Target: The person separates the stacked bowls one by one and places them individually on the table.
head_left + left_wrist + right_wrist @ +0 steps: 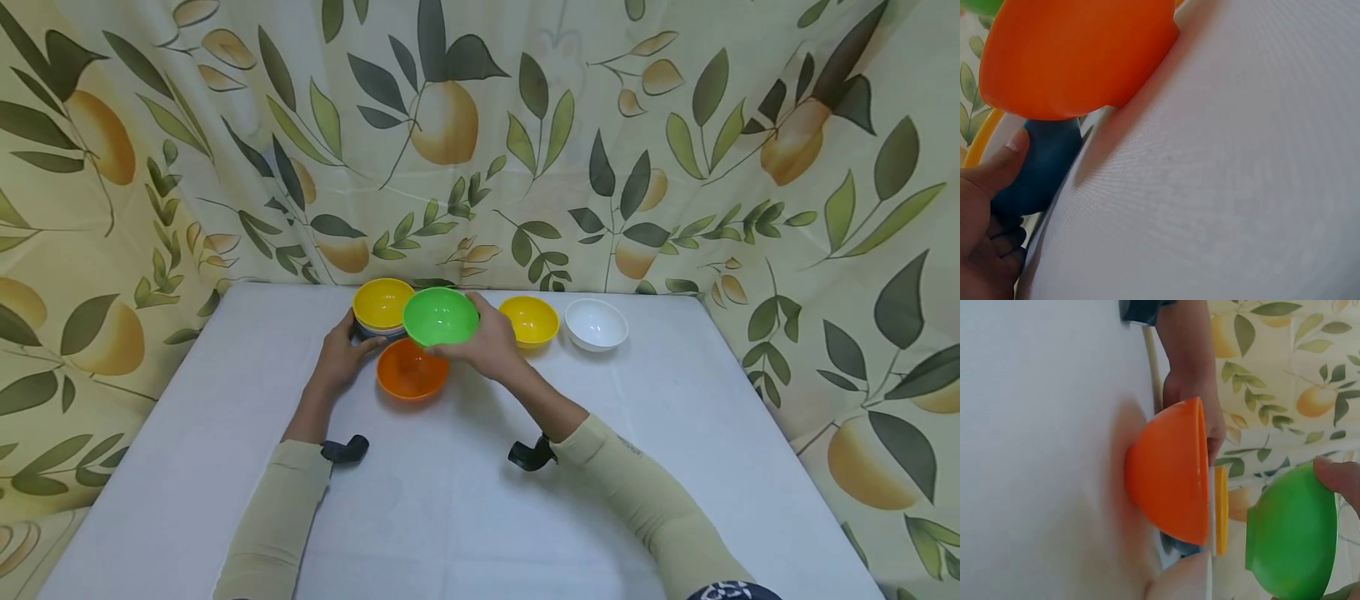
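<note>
At the far left of the white table (225, 433), the left hand (341, 358) was seen resting against a stack of bowls (381, 308). The stack was topped by a yellow bowl, with a dark blue bowl (1041, 169) at its base. In the left wrist view the thumb (1004, 156) was pressed flat against the blue bowl's side, and the other fingers were curled round below it, so the stack was gripped by that hand.

Just in front of the stack an orange bowl (412, 371) was set upright on the table, close beside the stack; whether they touched could not be told. It was not held by either hand.

Above and just behind the orange bowl, a green bowl (440, 317) was held clear of the table by the right hand (491, 346). It was grasped at its right rim, with the thumb (1338, 478) laid on the outside of the bowl in the right wrist view. The green bowl was tilted slightly toward the person, beside the stack and overlapping its right edge in the head view.

Further right, a second yellow bowl (529, 320) was set on the table just behind the right hand, and a white bowl (596, 324) stood beside it, a little apart. A leaf-and-fruit patterned curtain (675, 150) was hung behind and around the table.
</note>
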### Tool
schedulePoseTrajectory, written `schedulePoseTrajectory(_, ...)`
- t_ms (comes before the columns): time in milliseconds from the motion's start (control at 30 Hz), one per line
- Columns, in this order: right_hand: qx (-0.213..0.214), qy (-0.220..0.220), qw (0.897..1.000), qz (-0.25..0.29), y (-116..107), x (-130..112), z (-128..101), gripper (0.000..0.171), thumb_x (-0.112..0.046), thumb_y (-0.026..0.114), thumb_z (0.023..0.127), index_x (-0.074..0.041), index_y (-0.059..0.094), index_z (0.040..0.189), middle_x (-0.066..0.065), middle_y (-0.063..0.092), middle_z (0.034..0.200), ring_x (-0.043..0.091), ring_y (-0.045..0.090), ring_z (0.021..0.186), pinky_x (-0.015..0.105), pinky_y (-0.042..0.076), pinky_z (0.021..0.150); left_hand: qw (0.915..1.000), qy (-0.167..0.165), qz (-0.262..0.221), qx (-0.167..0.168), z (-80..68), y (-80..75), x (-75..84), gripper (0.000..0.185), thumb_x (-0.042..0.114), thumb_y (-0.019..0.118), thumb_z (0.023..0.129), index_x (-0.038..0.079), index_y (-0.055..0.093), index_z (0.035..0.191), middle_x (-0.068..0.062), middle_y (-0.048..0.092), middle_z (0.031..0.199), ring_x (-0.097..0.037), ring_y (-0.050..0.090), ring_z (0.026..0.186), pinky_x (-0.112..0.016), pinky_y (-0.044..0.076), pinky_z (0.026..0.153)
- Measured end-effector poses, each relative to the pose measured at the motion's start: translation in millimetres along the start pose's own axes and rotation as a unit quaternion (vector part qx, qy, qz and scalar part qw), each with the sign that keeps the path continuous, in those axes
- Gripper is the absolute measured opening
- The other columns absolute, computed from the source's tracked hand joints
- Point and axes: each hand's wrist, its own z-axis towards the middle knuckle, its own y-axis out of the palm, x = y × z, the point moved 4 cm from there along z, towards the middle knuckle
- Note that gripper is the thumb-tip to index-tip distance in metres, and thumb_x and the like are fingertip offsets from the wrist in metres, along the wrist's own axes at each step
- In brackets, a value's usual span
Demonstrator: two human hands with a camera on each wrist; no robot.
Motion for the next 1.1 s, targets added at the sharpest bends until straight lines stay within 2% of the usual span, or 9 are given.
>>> schedulePoseTrajectory(333,0.007,0.007,1.0,0.0,-1.0,16.6,-11.7,0.107,-0.036,0.098,0.071,-0.001,0.043,0.156,0.017,0.057,0.144,0.035,0.057,0.125,0.05,0.059,0.098,0.9999,-0.012,0.004,-0.002,1.1,1.4,-3.6,0.101,0.035,0.08,0.096,0.014,0.014,0.17,-0.012,0.021,0.173,-0.032,0.016,0.159,-0.052,0.015,0.129)
schedulePoseTrajectory(667,0.014,0.024,1.0,-0.01,-2.2,29.7,-20.3,0.111,-0.034,0.099,0.07,0.001,0.04,0.157,0.019,0.055,0.146,0.036,0.056,0.127,0.051,0.057,0.101,1.0,-0.005,-0.001,-0.002,2.5,0.8,-2.1,0.101,0.034,0.08,0.096,0.013,0.014,0.17,-0.013,0.022,0.173,-0.033,0.016,0.159,-0.053,0.015,0.129)
schedulePoseTrajectory(1100,0.02,0.039,0.999,-0.022,-12.9,42.2,-34.3,0.115,-0.036,0.1,0.069,0.001,0.038,0.159,0.019,0.054,0.148,0.037,0.054,0.129,0.054,0.055,0.104,0.9997,-0.023,0.005,-0.002,0.5,-1.5,-0.3,0.103,0.035,0.08,0.096,0.014,0.013,0.17,-0.013,0.022,0.173,-0.033,0.017,0.159,-0.054,0.015,0.128)
